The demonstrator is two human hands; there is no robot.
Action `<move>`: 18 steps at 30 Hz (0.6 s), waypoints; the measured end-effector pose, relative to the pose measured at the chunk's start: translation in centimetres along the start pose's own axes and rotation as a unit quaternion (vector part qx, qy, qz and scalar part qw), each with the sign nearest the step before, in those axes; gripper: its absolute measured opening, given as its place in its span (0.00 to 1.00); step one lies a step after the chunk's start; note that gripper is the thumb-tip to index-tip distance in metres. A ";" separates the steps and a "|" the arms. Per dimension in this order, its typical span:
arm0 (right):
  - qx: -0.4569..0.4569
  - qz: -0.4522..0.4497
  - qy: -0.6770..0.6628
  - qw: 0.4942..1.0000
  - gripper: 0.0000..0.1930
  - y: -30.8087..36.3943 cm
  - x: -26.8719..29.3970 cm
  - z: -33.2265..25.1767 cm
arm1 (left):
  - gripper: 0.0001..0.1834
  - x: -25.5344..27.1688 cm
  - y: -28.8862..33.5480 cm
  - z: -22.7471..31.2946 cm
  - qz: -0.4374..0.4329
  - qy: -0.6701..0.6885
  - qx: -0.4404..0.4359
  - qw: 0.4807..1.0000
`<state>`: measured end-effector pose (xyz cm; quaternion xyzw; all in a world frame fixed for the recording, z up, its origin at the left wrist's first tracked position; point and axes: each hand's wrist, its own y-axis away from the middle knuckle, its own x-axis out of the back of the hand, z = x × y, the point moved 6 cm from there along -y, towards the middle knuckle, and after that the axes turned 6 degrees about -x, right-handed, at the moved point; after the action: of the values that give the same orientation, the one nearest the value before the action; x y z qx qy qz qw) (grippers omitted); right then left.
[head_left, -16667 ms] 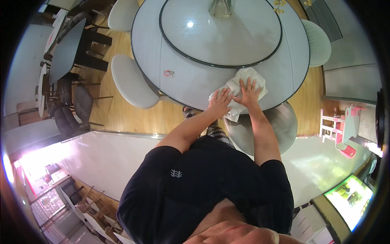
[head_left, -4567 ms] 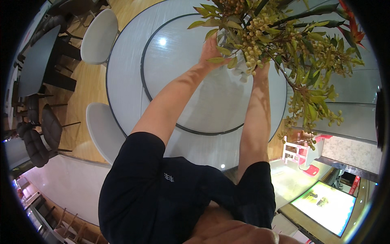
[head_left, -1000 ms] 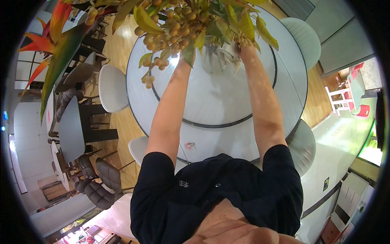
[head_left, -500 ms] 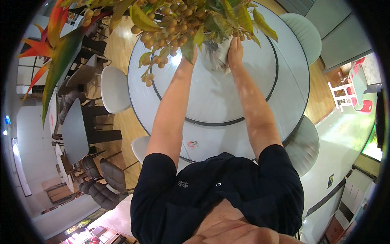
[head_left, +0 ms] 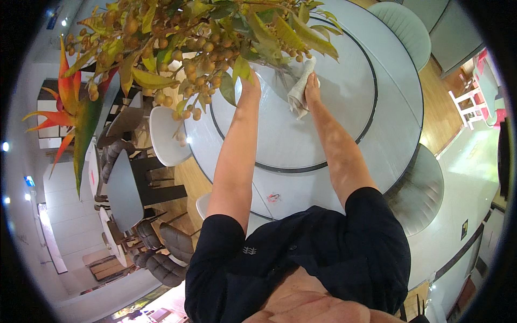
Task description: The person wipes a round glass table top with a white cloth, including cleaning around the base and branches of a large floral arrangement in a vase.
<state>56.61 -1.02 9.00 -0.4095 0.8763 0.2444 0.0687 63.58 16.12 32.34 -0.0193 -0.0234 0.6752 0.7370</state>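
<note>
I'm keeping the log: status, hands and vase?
Right hand holds crumpled white cloth beside clear glass vase. Left hand partly hidden, grip unclear. Yellow-green berry branches block view.

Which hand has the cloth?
The right hand: the bunched white cloth is in its grasp. The left hand, partly hidden by the leaves, shows no cloth.
</note>
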 end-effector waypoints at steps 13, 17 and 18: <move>0.032 -0.100 -0.096 0.990 0.26 8.6 -0.2 -10.5 | 0.56 -2.1 7.2 3.2 -0.120 -0.096 -0.144 0.978; 0.032 -0.134 -0.104 0.985 0.25 13.5 -1.2 -15.2 | 0.67 -1.8 9.0 4.5 -0.131 -0.172 -0.185 0.959; 0.033 -0.144 -0.117 0.982 0.25 14.4 -1.3 -16.4 | 0.68 -2.2 9.5 5.3 -0.130 -0.176 -0.177 0.959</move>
<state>47.98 -0.26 29.05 -0.4979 0.8014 0.2491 0.2185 53.66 14.71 37.02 -0.0271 -0.2748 0.5513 0.7873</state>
